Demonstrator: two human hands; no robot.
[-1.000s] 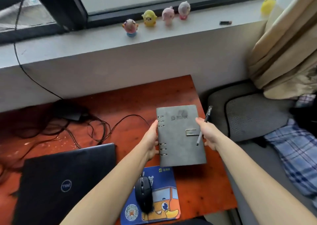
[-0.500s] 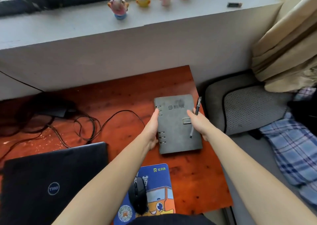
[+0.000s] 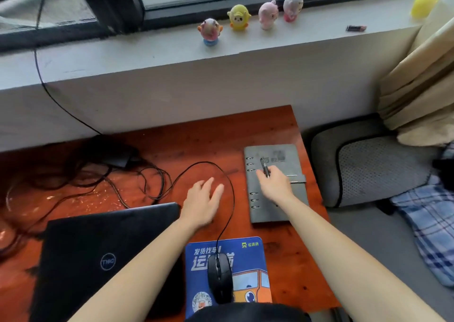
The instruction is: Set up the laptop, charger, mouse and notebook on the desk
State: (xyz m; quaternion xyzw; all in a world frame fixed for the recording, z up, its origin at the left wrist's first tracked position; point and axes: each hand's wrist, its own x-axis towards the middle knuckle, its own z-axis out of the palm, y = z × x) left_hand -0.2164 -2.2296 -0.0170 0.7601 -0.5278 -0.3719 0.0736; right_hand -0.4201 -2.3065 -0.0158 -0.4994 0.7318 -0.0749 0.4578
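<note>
Nearest, a black mouse [image 3: 219,276] sits on a blue printed mouse pad [image 3: 250,248] at the front edge of the red-brown worktop [image 3: 208,144]. Its cable [image 3: 232,199] curves away toward the back. Left of the pad lies the black laptop [image 3: 98,253], lid closed and flat.

Just past the laptop's far right corner is the left hand [image 3: 202,202], palm down with the fingers spread and holding nothing (whether it touches the wood cannot be told). To its right, the right hand [image 3: 275,185] is over the grey ring-bound notebook [image 3: 266,211], fingers curled round a dark pen [image 3: 265,169] whose tip points away over the cover. The notebook lies closed and flat near the worktop's right edge, beyond the mouse pad and apart from it.

Farther back on the left, the black charger [image 3: 118,156] brick rests among a tangle of dark cables. Off the worktop's right side stands a grey cushion [image 3: 373,169] with a beige curtain [image 3: 417,76] above it.

Farthest, four small figurines [image 3: 238,17] stand in a row on the grey windowsill [image 3: 147,49].
</note>
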